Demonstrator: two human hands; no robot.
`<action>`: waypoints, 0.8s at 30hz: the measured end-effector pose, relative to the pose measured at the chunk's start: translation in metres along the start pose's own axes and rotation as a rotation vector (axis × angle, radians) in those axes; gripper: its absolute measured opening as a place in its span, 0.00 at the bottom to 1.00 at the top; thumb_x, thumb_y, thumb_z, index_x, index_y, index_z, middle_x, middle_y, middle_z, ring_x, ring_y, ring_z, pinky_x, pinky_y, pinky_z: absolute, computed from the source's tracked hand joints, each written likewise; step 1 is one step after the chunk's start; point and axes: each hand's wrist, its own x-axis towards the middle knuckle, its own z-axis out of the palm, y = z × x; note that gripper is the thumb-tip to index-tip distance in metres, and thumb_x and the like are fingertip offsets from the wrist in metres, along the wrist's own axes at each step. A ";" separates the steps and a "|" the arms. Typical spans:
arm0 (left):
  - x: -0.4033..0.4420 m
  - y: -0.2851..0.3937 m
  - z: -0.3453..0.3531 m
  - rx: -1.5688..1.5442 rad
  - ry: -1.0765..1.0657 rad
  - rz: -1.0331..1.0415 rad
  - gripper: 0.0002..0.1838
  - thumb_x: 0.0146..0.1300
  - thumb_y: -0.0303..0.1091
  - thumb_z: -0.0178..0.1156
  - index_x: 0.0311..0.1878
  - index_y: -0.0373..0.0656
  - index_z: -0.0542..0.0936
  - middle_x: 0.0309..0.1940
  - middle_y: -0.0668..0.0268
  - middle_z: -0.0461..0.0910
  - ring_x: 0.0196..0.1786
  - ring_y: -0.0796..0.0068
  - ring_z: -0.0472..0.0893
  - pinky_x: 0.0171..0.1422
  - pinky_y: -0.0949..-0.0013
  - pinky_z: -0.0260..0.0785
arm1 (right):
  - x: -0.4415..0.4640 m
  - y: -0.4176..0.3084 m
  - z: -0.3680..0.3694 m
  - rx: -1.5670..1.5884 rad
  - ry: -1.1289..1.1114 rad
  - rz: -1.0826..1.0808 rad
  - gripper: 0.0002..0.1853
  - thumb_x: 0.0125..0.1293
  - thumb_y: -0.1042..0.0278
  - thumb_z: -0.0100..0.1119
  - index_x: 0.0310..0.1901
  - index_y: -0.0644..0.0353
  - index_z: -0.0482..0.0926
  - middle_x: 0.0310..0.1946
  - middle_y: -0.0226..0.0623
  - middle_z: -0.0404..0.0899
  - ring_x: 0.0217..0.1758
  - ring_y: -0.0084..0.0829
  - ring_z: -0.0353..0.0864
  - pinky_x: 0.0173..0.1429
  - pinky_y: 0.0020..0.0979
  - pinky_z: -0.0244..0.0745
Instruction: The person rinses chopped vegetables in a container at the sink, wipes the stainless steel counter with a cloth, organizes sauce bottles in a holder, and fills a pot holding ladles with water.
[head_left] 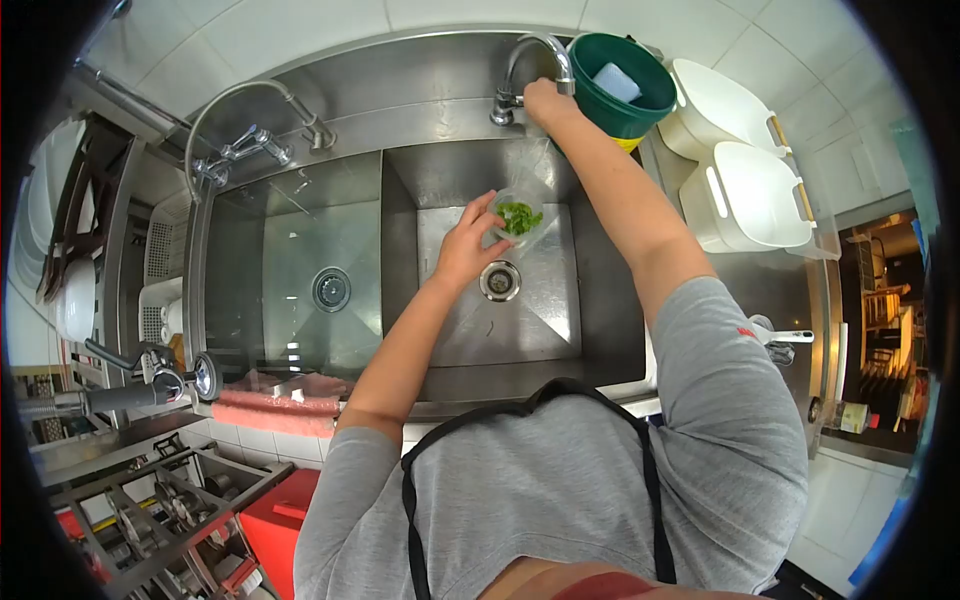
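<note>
In the head view the left hand [467,240] is curled round a cup [517,194] of greens [520,218] just beyond the drain [500,281], probably so drips stay in the sink [545,325], right hand [547,102] at the tap [565,72] farther past, can't tell how closed.

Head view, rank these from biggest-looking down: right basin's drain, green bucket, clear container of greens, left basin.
1. Left basin
2. Green bucket
3. Clear container of greens, partly covered by fingers
4. Right basin's drain
</note>
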 end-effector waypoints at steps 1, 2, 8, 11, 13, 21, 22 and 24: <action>0.007 -0.003 0.007 0.016 0.001 -0.005 0.17 0.47 0.34 0.71 0.39 0.44 0.75 0.64 0.62 0.65 0.57 0.59 0.75 0.54 0.62 0.73 | 0.002 0.014 0.022 0.077 0.086 0.002 0.29 0.65 0.51 0.40 0.62 0.61 0.64 0.62 0.48 0.65 0.64 0.46 0.68 0.65 0.36 0.65; 0.013 -0.005 0.014 0.031 0.002 -0.005 0.17 0.47 0.34 0.70 0.39 0.45 0.75 0.64 0.62 0.65 0.58 0.59 0.75 0.54 0.61 0.73 | 0.000 0.028 0.039 0.153 0.177 0.005 0.26 0.65 0.51 0.41 0.57 0.59 0.70 0.56 0.49 0.71 0.61 0.47 0.71 0.63 0.38 0.66; 0.042 -0.013 0.048 0.048 -0.121 -0.050 0.17 0.47 0.33 0.71 0.38 0.44 0.74 0.65 0.60 0.64 0.58 0.55 0.74 0.55 0.59 0.72 | -0.103 0.064 0.015 -0.087 0.094 -0.271 0.15 0.59 0.58 0.50 0.40 0.55 0.82 0.41 0.50 0.80 0.46 0.48 0.80 0.52 0.42 0.74; 0.049 -0.022 0.066 0.008 -0.104 0.007 0.18 0.44 0.33 0.73 0.36 0.43 0.74 0.63 0.59 0.66 0.54 0.58 0.75 0.51 0.62 0.73 | -0.123 0.081 0.016 -0.049 0.106 -0.435 0.10 0.53 0.64 0.59 0.35 0.55 0.83 0.34 0.47 0.82 0.39 0.43 0.82 0.46 0.39 0.76; 0.051 -0.022 0.072 0.013 -0.133 0.006 0.18 0.44 0.33 0.73 0.36 0.42 0.74 0.63 0.59 0.66 0.49 0.60 0.76 0.48 0.63 0.73 | -0.135 0.082 0.010 0.095 -0.022 -0.377 0.09 0.54 0.66 0.59 0.36 0.58 0.81 0.27 0.40 0.83 0.31 0.35 0.83 0.40 0.35 0.77; 0.051 -0.018 0.079 0.000 -0.153 0.014 0.18 0.43 0.29 0.73 0.35 0.41 0.74 0.63 0.59 0.67 0.43 0.66 0.77 0.44 0.66 0.73 | -0.127 0.094 0.012 0.123 -0.002 -0.363 0.12 0.51 0.64 0.61 0.36 0.60 0.83 0.29 0.46 0.82 0.36 0.41 0.83 0.42 0.38 0.77; 0.051 -0.018 0.079 -0.038 -0.135 0.027 0.18 0.43 0.28 0.73 0.35 0.40 0.73 0.63 0.59 0.66 0.46 0.65 0.77 0.46 0.67 0.73 | -0.127 0.093 0.014 -0.033 -0.003 -0.385 0.11 0.52 0.65 0.61 0.36 0.60 0.82 0.29 0.44 0.83 0.35 0.42 0.83 0.41 0.38 0.77; 0.051 -0.019 0.081 -0.077 -0.116 0.040 0.17 0.43 0.27 0.72 0.34 0.40 0.73 0.63 0.59 0.66 0.49 0.64 0.77 0.47 0.67 0.74 | -0.131 0.090 0.022 -0.191 -0.004 -0.404 0.10 0.52 0.66 0.61 0.36 0.59 0.81 0.28 0.42 0.83 0.34 0.43 0.83 0.40 0.37 0.77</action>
